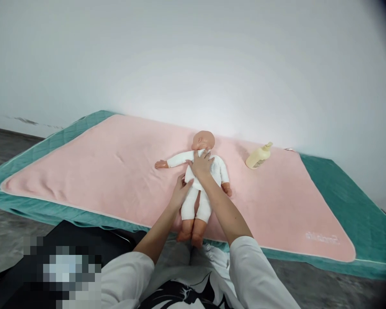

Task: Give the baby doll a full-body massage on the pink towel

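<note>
The right hand (202, 164) is lying across the upper body of the doll (216, 174), fingers spread wide and pointing toward the head (203, 140); it is touching, with nothing seeming to be held under the palm. The left hand (181, 191) is cupping the doll's left-hand side around the waist, its thumb coming over the edge of the white clothes; whether it is pinching cloth, I cannot tell.

In my judgement, handling this well is depending on light, even contact: the right palm should be spreading its pressure over the chest rather than digging in with the fingertips, and the left should be bracing the side so that the body is not sliding or rolling. The fingers near the neck are calling for most care, since they could be pushing the head askew.

The doll is lying directly beneath the right hand and just to the right of the left one, its feet pointing to the near edge of the pink blanket (122, 171). One arm is stretching out left, beyond both hands. The bottle (257, 158) is sitting farther right, well apart from them.
</note>
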Available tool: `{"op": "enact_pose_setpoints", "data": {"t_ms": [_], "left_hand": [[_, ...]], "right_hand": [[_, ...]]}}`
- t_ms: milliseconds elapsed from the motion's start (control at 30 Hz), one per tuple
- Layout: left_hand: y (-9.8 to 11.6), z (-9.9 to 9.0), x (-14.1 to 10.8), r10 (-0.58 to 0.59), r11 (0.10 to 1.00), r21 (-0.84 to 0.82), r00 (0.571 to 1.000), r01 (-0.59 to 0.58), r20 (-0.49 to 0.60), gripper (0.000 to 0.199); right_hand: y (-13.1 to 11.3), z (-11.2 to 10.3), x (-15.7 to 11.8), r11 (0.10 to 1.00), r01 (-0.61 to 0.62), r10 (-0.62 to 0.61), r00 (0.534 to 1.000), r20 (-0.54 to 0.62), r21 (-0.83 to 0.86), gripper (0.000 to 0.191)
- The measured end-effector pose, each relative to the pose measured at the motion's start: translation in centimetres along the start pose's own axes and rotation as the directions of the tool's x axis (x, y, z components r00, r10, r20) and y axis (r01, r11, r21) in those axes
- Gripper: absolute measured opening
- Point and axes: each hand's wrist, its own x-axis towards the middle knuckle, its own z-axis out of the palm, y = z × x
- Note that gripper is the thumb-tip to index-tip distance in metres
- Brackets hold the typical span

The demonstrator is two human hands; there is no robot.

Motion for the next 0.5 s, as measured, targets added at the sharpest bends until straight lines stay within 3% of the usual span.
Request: {"op": "enact_pose_setpoints", "data": {"t_ms": [133,300,500], "left_hand": [[-0.7,0.1,-2.0,0.037,0.999,0.026,0.996,-0.039,0.084,0.072],[-1.9,0.9,-3.1,0.037,0.999,0.018,0.998,-0.038,0.046,0.057],[-2.7,0.8,-2.6,0.204,0.935,0.297,0.979,-0.194,-0.006,0.067]], "right_hand": [[0.0,0.2,0.1,1.000,0.007,-0.006,1.000,-0.012,0.007,0.067],[-0.2,0.2,-0.1,1.000,0.016,-0.016,1.000,0.012,0.004,0.067],[-0.3,0.1,-0.6,1.000,0.018,-0.017,1.000,-0.016,0.017,0.069]]}}
